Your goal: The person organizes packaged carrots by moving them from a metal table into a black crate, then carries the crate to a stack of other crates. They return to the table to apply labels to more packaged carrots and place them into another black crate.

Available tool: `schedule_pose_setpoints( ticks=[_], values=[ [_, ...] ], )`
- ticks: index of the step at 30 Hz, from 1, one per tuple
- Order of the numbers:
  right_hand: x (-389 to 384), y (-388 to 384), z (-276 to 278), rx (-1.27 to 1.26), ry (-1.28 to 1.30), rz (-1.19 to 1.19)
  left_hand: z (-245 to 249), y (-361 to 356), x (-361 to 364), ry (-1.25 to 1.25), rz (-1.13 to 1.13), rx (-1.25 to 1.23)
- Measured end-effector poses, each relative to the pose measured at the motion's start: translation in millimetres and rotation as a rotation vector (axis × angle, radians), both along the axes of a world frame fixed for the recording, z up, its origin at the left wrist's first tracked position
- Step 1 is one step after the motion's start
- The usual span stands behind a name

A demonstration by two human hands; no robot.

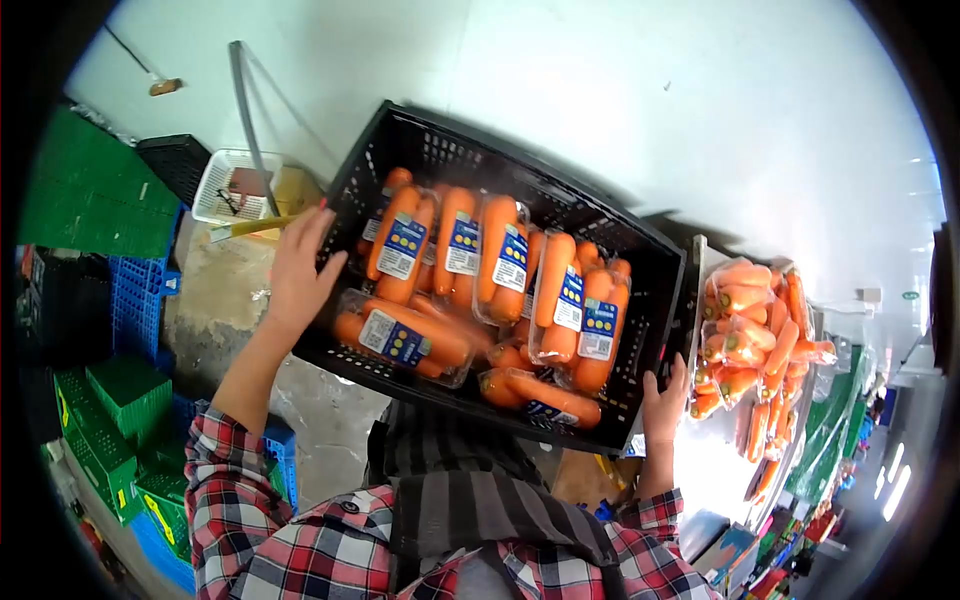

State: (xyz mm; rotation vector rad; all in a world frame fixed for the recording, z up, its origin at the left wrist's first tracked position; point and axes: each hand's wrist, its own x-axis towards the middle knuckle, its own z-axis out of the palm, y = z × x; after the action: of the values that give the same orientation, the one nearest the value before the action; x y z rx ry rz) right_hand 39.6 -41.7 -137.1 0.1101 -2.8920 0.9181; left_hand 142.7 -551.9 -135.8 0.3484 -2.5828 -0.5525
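A black plastic crate (560, 162) is held up in front of me, tilted with its right end lower in view. Inside lie several clear-wrapped packs of carrots (508, 258) with blue and white labels, some upright in a row and others lying along the near side. My left hand (302, 262) grips the crate's left end, thumb toward the rim. At the right end, my right hand (662, 405) is on the near corner, with part of its fingers hidden behind the wall.
To the right, bagged carrots (745, 335) lie on a metal table (705, 475). Green crates (130, 395) are stacked at the left, near a blue crate (138, 305). A white basket (212, 200) stands by the wall beside a grey pole (250, 120).
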Motion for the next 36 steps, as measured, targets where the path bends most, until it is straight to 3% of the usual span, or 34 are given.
schedule_pose_setpoints(
  ticks=[1,3,4,5,6,8,9,10,12,13,14,15,16,17,19,20,21,22,25,27,31,35,36],
  values=[
    [-8,19,-27,-0.129,-0.083,-0.102,-8,-7,1,-0.015,0.168,0.004],
    [-22,22,-43,-0.516,-0.236,-0.132,-46,-28,1,-0.135,0.257,0.358],
    [-32,27,-53,-0.373,-0.183,-0.136,-22,-19,-6,-0.327,0.284,0.474],
    [-42,33,-59,-0.295,-0.144,-0.093,-47,-28,-11,-0.258,0.275,0.25],
    [-52,35,-55,-0.278,-0.228,-0.072,-38,-28,-20,-0.325,0.331,0.339],
    [-67,41,-59,-0.528,-0.413,-0.084,-41,-36,-33,-0.308,0.388,0.448],
    [-66,31,-44,-0.725,-0.62,-0.052,-63,-55,-43,-0.363,0.355,0.533],
    [-69,34,-51,-0.789,-0.695,-0.027,-54,-55,-47,-0.496,0.375,0.61],
    [-76,41,-68,-0.673,-0.69,0.036,-69,-59,-53,-0.499,0.349,0.672],
    [-73,33,-59,-0.711,-0.752,-0.004,-53,-59,-59,-0.656,0.24,0.656],
    [-77,32,-62,-0.694,-0.778,-0.072,-60,-62,-61,-0.64,0.092,0.503],
    [-78,29,-67,-0.706,-0.708,0.02,-82,-68,-69,-0.631,0.12,0.597],
    [-77,10,-62,-0.666,-0.697,0.045,-100,-63,-70,-0.408,0.23,0.431],
    [-76,-21,-51,-0.629,-0.697,0.067,-81,-57,-66,-0.462,0.286,0.483],
    [-59,-83,-36,-0.566,-0.72,0.123,-107,-71,-74,-0.511,0.094,0.551],
    [-48,-112,-29,-0.541,-0.732,0.158,-150,-82,-95,-0.43,0.054,0.682],
    [-38,-137,-25,-0.526,-0.744,0.197,-99,-71,-65,-0.442,0.098,0.923],
    [-26,-161,-22,-0.501,-0.761,0.237,-89,-75,-57,-0.558,0.145,0.9],
    [-3,-210,-16,-0.459,-0.825,0.366,-80,-71,-11,-0.289,0.18,0.875],
    [11,-233,-14,-0.447,-0.865,0.453,-60,-66,34,-0.273,0.259,0.852],
    [41,-259,-6,-0.427,-0.933,0.597,-33,-52,111,-0.124,0.417,0.771],
    [32,-254,34,-0.368,-0.981,0.729,-7,-18,164,-0.01,0.632,0.848],
    [20,-255,51,-0.348,-0.993,0.75,40,3,178,-0.106,0.719,0.895]
  ],
)
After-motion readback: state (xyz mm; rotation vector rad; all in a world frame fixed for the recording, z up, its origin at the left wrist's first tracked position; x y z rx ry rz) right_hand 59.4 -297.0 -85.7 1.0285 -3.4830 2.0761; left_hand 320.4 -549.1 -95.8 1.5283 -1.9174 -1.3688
